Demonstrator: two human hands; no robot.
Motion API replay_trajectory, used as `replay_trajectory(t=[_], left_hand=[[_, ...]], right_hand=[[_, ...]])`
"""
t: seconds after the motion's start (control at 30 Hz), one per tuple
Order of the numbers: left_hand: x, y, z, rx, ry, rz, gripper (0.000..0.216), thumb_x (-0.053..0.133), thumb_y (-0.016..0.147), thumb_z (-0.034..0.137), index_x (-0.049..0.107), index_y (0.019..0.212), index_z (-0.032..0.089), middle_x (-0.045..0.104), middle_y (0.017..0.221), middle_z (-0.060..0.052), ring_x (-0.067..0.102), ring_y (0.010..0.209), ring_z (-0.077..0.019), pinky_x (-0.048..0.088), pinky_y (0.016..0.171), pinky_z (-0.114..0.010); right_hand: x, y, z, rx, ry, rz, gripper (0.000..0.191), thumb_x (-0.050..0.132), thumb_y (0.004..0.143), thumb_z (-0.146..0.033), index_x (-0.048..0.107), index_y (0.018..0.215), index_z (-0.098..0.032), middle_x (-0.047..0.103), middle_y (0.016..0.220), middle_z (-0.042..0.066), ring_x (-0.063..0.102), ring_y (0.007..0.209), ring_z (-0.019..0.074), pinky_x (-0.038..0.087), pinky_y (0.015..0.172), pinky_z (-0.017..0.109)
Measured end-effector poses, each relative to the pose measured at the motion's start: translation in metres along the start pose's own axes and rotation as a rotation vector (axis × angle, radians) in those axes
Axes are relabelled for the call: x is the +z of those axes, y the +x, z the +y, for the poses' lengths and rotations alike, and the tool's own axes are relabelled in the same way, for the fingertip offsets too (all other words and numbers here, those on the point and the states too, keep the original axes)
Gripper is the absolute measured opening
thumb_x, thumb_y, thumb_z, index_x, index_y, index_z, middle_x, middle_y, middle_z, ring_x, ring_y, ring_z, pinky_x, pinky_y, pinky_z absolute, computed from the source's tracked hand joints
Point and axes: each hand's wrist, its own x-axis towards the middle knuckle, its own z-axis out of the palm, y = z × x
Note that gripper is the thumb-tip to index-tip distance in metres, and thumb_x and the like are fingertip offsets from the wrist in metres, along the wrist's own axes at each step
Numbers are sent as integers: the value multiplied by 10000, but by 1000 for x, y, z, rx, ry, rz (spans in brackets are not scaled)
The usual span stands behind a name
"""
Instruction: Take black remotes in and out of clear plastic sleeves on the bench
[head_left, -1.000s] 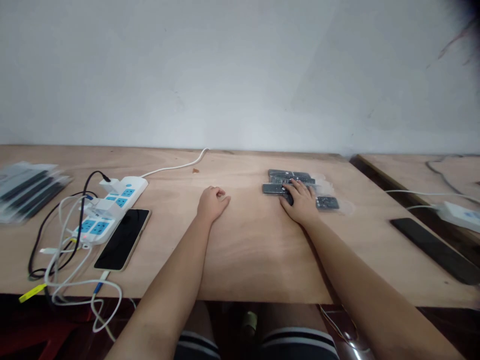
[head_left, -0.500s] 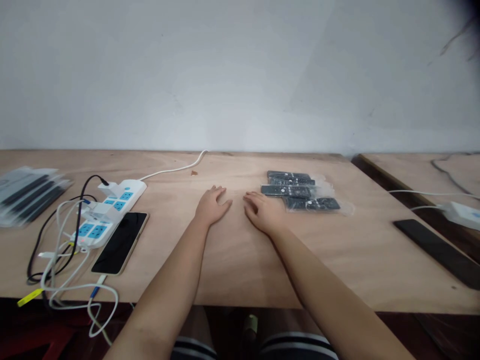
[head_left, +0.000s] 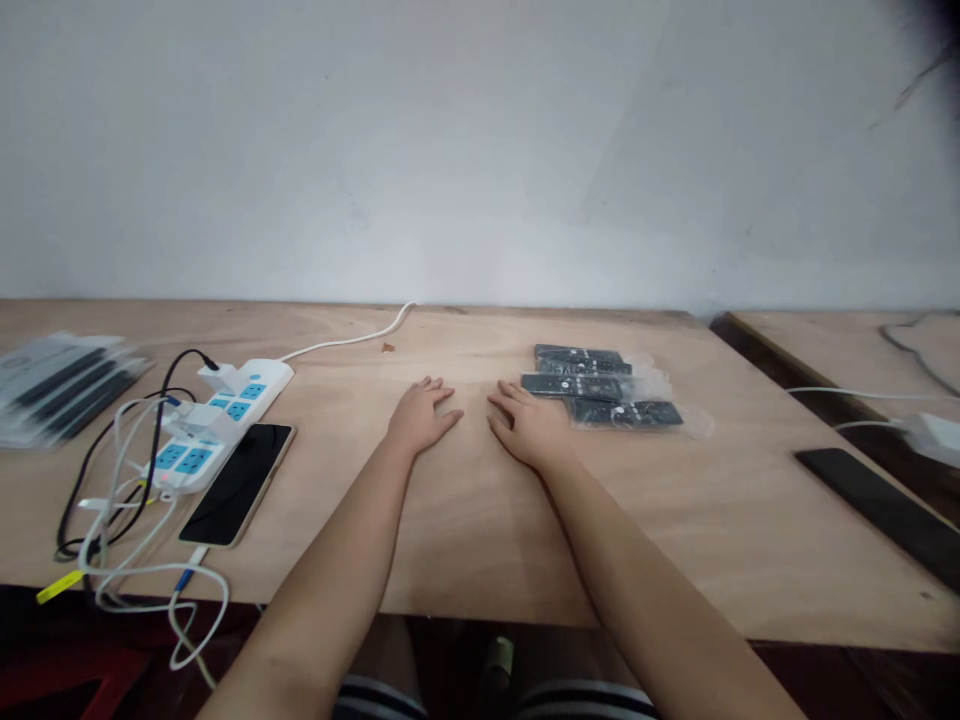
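My left hand point(head_left: 421, 413) rests on the wooden table point(head_left: 480, 520), fingers stretched out and thumb apart, holding nothing. Opposite it lies my right hand point(head_left: 526, 422), also open on the wood with the fingers spread a little. A narrow strip of bare tabletop separates the two. Just right of my right hand are several black remote controls in clear plastic sleeves; the front one point(head_left: 634, 413) and a middle one point(head_left: 570, 386) overlap, and another point(head_left: 577, 354) lies behind. My right fingers are close to the middle remote; whether they touch it I cannot tell.
To the left are a white power strip point(head_left: 259, 385) with plugs and tangled cables, a charging phone point(head_left: 238, 485), and a stack of plastic-wrapped dark items point(head_left: 67, 390). At the right edge lies a dark flat slab point(head_left: 877, 505), near a gap before a second table point(head_left: 825, 340).
Both hands stay in place on the table, with the fingers barely shifted. The view has tilted very slightly.
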Motion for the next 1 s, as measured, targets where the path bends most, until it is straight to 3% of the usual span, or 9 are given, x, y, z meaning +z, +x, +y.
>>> replay_trajectory(t=[0.27,0.67,0.87,1.0], left_hand=[[-1,0,1,-10,11,-12,551,679,883,483,687,1332,165,554,1498,-144,445,1456,-312,301,1234,-444],[-1,0,1,1,28,-18,553,652,897,497,679,1340,168,546,1506,-147,437,1459,-329,297,1233,-480],[-2,-2,0,12,15,-43,591,644,895,500,653,1368,146,530,1518,-158,420,1471,-327,286,1240,-474],[-1,-3,0,0,-11,-37,575,646,896,485,657,1363,150,533,1516,-150,424,1469,-321,281,1244,-474]], right_hand=[[-2,1,-2,58,22,-90,460,543,975,-314,641,1381,-120,556,1497,141,497,1422,292,364,1213,452],[9,-1,9,6,25,11,413,543,958,-317,689,1306,-147,626,1426,134,562,1355,283,412,1165,454],[-13,-5,38,30,-139,195,450,571,838,-197,692,1268,-152,650,1395,117,543,1331,306,370,1159,482],[-31,-11,66,137,-284,142,529,547,835,-193,625,1358,-177,631,1421,126,542,1315,333,316,1152,565]])
